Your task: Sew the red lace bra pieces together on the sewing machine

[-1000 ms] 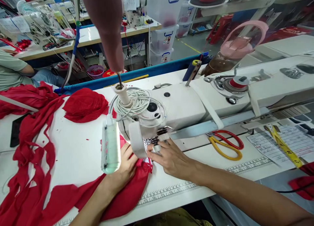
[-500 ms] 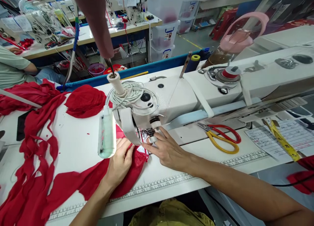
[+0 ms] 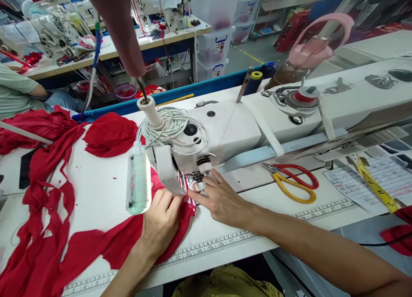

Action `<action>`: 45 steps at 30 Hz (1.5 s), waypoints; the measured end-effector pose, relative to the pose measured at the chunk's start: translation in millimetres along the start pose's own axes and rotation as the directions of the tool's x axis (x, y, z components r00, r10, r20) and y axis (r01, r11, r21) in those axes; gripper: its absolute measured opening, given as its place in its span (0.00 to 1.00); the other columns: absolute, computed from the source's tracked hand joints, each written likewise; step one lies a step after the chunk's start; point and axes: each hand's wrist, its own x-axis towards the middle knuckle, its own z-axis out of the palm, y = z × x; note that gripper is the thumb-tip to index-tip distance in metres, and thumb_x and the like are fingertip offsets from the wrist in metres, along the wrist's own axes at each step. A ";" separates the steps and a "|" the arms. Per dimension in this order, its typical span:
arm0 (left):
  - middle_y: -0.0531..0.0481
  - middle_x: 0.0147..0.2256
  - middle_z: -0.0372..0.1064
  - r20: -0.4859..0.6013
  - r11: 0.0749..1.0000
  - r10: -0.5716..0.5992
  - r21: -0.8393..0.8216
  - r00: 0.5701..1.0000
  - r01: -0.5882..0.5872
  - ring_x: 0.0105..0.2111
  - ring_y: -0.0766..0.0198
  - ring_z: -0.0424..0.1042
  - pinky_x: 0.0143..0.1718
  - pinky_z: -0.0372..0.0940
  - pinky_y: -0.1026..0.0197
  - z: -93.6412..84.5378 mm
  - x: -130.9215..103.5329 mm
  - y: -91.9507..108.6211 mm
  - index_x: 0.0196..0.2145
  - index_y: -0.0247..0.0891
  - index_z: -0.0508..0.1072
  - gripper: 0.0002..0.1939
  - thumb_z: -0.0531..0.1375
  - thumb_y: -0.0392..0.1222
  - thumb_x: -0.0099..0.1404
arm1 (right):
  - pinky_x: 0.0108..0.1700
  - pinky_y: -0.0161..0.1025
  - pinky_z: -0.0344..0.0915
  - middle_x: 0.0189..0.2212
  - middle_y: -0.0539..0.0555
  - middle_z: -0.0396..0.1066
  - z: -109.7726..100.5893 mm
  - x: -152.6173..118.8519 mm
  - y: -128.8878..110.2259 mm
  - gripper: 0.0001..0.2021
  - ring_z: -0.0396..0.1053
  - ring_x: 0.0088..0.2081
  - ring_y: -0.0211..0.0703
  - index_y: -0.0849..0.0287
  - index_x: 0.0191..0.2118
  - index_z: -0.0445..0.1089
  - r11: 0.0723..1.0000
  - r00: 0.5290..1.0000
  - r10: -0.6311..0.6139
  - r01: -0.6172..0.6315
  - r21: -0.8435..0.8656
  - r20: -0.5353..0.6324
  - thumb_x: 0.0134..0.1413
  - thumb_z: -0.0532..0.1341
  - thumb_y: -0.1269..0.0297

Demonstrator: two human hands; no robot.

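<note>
A piece of red fabric (image 3: 180,234) lies under the head of a white sewing machine (image 3: 225,129), with a patterned white patch showing beside the needle area. Over this fabric, left of the needle, rests my left hand (image 3: 161,222); its fingers are close together and press the cloth, the thumb mostly hidden. My right hand (image 3: 222,202) comes in from the right, its fingers bent around the white tension knob (image 3: 200,186). Its lowest fingertips hold the fabric's edge by the presser foot, partly hidden there. A long red strip (image 3: 86,245) trails left from the piece.
Red-and-yellow-handled scissors (image 3: 296,183) lie right of my right hand. Beyond them are a paper sheet (image 3: 350,177) and a yellow measuring tape (image 3: 375,185). Red strips (image 3: 48,194) and a round red pile (image 3: 111,134) cover the left side. A co-worker's sleeve (image 3: 16,84) shows far left.
My left hand has turned flatter over the fabric, its thumb no longer showing clearly. The red piece has shifted slightly, covering more of the white patch. My right hand stays nearly in place.
</note>
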 end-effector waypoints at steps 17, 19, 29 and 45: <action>0.49 0.30 0.70 0.041 0.995 -0.016 -0.095 0.999 0.020 0.32 0.59 0.65 0.45 0.59 0.50 6.8 -5.6 -0.8 0.44 0.38 0.72 0.22 0.49 0.19 0.59 | 0.57 0.51 0.53 0.34 0.55 0.69 -3.0 0.3 1.7 0.16 0.61 0.42 0.47 0.59 0.46 0.72 1.000 1.000 -0.001 0.001 0.003 -0.009 0.56 0.54 0.80; 0.48 0.31 0.70 0.017 0.995 0.001 -0.099 1.000 0.001 0.32 0.59 0.65 0.45 0.59 0.51 7.3 -5.1 -1.5 0.43 0.37 0.72 0.21 0.49 0.20 0.59 | 0.56 0.50 0.53 0.33 0.55 0.69 -1.4 0.4 2.2 0.15 0.61 0.42 0.47 0.60 0.44 0.72 1.000 1.000 -0.007 0.007 0.009 -0.023 0.56 0.54 0.80; 0.49 0.39 0.72 0.039 0.917 -0.159 -0.364 0.986 0.163 0.41 0.61 0.70 0.47 0.63 0.58 14.9 -12.7 -10.9 0.49 0.39 0.70 0.18 0.52 0.24 0.66 | 0.55 0.52 0.51 0.32 0.55 0.68 0.5 1.3 2.5 0.13 0.61 0.42 0.48 0.61 0.40 0.73 0.999 0.993 -0.039 0.035 -0.035 -0.108 0.58 0.54 0.80; 0.45 0.41 0.70 0.064 0.940 -0.031 -0.338 0.997 0.050 0.42 0.59 0.67 0.46 0.65 0.56 6.7 -3.2 -19.5 0.48 0.37 0.72 0.19 0.50 0.24 0.67 | 0.50 0.47 0.56 0.37 0.55 0.72 -7.6 0.6 -3.0 0.13 0.60 0.38 0.46 0.60 0.49 0.72 0.991 0.974 -0.129 0.132 0.003 -0.188 0.59 0.58 0.72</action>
